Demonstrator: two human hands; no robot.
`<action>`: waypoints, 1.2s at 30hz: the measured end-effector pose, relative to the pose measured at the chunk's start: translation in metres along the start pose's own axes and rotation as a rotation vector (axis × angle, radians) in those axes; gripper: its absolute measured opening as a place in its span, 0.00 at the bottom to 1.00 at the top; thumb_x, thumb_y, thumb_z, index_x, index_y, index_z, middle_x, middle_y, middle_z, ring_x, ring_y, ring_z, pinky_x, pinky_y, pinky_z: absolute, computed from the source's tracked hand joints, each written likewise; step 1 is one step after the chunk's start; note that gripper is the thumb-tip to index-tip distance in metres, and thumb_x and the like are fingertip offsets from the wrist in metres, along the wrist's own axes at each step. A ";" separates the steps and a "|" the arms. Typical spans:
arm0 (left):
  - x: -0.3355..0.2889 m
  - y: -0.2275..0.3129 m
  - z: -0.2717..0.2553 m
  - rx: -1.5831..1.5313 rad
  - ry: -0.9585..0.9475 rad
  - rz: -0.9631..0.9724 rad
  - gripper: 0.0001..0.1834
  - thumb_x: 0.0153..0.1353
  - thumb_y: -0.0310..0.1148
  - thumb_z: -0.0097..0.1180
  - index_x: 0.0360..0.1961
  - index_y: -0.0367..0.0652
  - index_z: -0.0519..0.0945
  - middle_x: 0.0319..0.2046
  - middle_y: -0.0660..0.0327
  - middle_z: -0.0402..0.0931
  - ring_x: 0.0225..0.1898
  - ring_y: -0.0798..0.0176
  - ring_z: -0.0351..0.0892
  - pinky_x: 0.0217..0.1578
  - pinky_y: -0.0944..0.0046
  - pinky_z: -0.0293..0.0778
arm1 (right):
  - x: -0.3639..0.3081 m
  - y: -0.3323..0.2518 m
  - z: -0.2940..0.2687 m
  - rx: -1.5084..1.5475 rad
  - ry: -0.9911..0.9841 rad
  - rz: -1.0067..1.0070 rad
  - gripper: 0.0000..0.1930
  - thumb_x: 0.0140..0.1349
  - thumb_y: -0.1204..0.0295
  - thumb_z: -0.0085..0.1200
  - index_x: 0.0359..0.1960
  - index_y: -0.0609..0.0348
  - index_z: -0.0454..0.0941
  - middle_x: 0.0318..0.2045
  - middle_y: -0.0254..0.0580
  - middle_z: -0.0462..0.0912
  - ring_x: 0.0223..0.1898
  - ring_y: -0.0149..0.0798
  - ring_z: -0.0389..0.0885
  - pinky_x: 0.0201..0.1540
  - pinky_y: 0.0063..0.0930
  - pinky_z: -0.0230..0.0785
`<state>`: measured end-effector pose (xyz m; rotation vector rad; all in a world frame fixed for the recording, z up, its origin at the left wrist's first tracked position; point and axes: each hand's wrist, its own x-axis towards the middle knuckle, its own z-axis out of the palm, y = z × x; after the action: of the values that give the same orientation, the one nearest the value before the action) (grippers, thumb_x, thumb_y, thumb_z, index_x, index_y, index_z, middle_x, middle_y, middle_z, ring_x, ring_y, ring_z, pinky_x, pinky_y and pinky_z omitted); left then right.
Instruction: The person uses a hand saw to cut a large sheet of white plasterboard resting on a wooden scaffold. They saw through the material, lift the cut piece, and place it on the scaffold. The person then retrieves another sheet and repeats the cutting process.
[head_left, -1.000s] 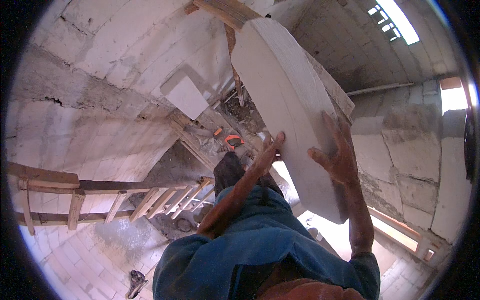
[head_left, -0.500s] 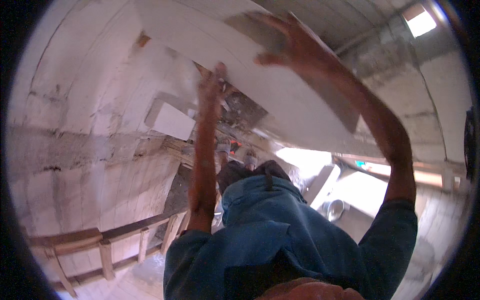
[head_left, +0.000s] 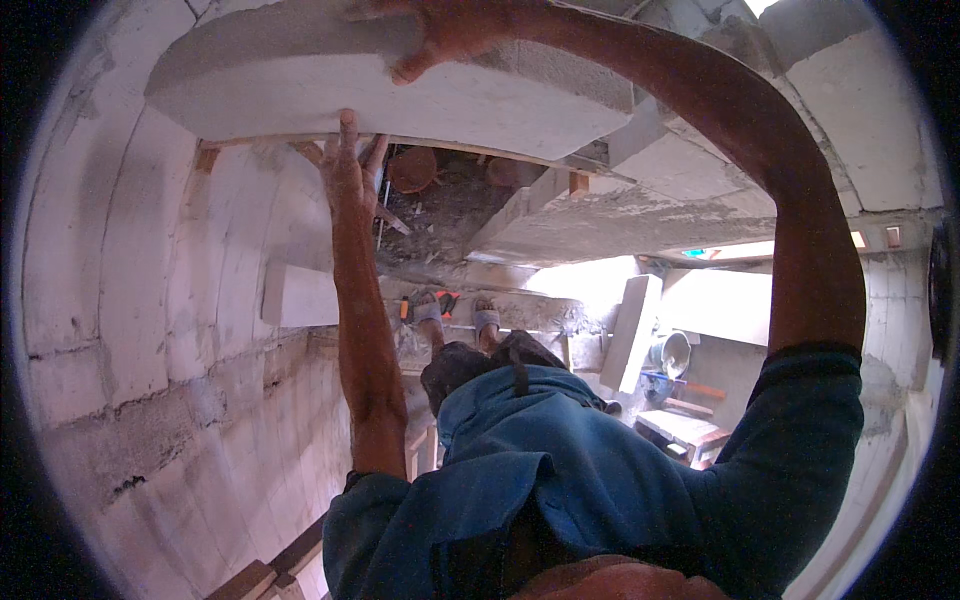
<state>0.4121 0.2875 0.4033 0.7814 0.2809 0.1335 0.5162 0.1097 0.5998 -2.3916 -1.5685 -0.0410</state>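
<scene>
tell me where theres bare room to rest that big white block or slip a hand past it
The block wall at left is all upright face, no ledge showing. Both hands, left hand and right hand, are on the white block. Below, around the sandalled feet, planks and rubble crowd; the bucket and wooden bench fill the right.

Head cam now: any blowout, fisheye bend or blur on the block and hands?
Head view: daylight opening at right is blown out; wall courses bow toward the rim; black vignette corners. White block, left hand and right hand fairly sharp.
</scene>
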 end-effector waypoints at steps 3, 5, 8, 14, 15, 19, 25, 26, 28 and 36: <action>0.002 -0.014 -0.003 -0.006 0.012 -0.020 0.46 0.59 0.45 0.71 0.70 0.35 0.59 0.64 0.48 0.63 0.65 0.48 0.68 0.63 0.54 0.78 | -0.007 0.002 0.000 0.037 -0.118 0.147 0.53 0.47 0.50 0.71 0.75 0.47 0.58 0.69 0.57 0.66 0.68 0.57 0.64 0.72 0.53 0.50; 0.004 -0.024 0.001 0.001 0.010 -0.047 0.46 0.59 0.45 0.71 0.69 0.34 0.60 0.63 0.49 0.64 0.65 0.51 0.68 0.63 0.56 0.77 | -0.014 0.016 0.005 0.020 -0.097 0.057 0.52 0.48 0.50 0.71 0.75 0.46 0.57 0.69 0.56 0.65 0.68 0.58 0.62 0.72 0.54 0.49; 0.009 -0.042 0.001 0.014 0.012 -0.070 0.46 0.59 0.44 0.71 0.69 0.30 0.59 0.63 0.50 0.66 0.65 0.54 0.69 0.65 0.60 0.75 | -0.025 0.027 0.013 -0.020 -0.055 -0.014 0.52 0.49 0.50 0.70 0.75 0.47 0.57 0.68 0.57 0.66 0.67 0.59 0.62 0.72 0.56 0.48; -0.002 -0.052 0.007 0.023 -0.022 -0.088 0.44 0.60 0.40 0.71 0.67 0.25 0.61 0.63 0.49 0.67 0.65 0.54 0.70 0.67 0.63 0.71 | -0.045 0.038 0.022 -0.074 -0.034 0.026 0.49 0.48 0.50 0.71 0.74 0.41 0.61 0.64 0.59 0.70 0.66 0.61 0.65 0.71 0.57 0.53; -0.003 -0.056 0.011 0.031 -0.033 -0.098 0.43 0.60 0.40 0.71 0.67 0.25 0.62 0.63 0.49 0.67 0.64 0.54 0.70 0.68 0.63 0.70 | -0.050 0.039 0.024 -0.090 -0.026 0.056 0.49 0.47 0.49 0.72 0.73 0.36 0.63 0.63 0.58 0.70 0.65 0.61 0.66 0.71 0.57 0.56; -0.006 -0.067 0.010 0.054 -0.034 -0.088 0.42 0.61 0.40 0.70 0.66 0.24 0.63 0.63 0.48 0.67 0.64 0.53 0.70 0.68 0.63 0.70 | -0.060 0.042 0.029 -0.083 -0.082 0.114 0.48 0.47 0.51 0.72 0.73 0.34 0.63 0.61 0.58 0.71 0.65 0.60 0.67 0.69 0.55 0.58; -0.003 -0.067 0.014 0.065 -0.039 -0.122 0.41 0.62 0.41 0.69 0.66 0.24 0.63 0.62 0.47 0.68 0.64 0.52 0.71 0.69 0.64 0.68 | -0.063 0.053 0.034 -0.098 -0.099 0.142 0.49 0.46 0.50 0.72 0.73 0.32 0.63 0.61 0.59 0.71 0.65 0.61 0.66 0.69 0.55 0.58; -0.002 -0.066 0.014 0.060 -0.057 -0.122 0.42 0.62 0.41 0.69 0.66 0.24 0.63 0.63 0.47 0.67 0.64 0.52 0.71 0.69 0.64 0.68 | -0.063 0.056 0.038 -0.100 -0.072 0.117 0.49 0.46 0.50 0.72 0.73 0.32 0.63 0.60 0.59 0.71 0.65 0.61 0.66 0.69 0.55 0.58; 0.001 -0.069 0.014 0.040 -0.076 -0.134 0.42 0.62 0.41 0.69 0.66 0.24 0.63 0.63 0.47 0.67 0.64 0.52 0.70 0.69 0.64 0.68 | -0.063 0.057 0.037 -0.112 -0.074 0.127 0.49 0.46 0.49 0.72 0.73 0.32 0.64 0.60 0.58 0.71 0.65 0.61 0.66 0.69 0.55 0.58; 0.015 -0.076 0.009 0.133 0.046 -0.113 0.32 0.69 0.44 0.60 0.62 0.27 0.69 0.62 0.48 0.69 0.65 0.54 0.70 0.68 0.60 0.70 | -0.059 0.060 0.040 -0.113 -0.053 0.133 0.48 0.47 0.47 0.71 0.72 0.31 0.63 0.64 0.55 0.69 0.67 0.58 0.66 0.70 0.54 0.58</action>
<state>0.4303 0.2312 0.3524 0.8931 0.3794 0.0263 0.5409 0.0443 0.5384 -2.5996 -1.4615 -0.0406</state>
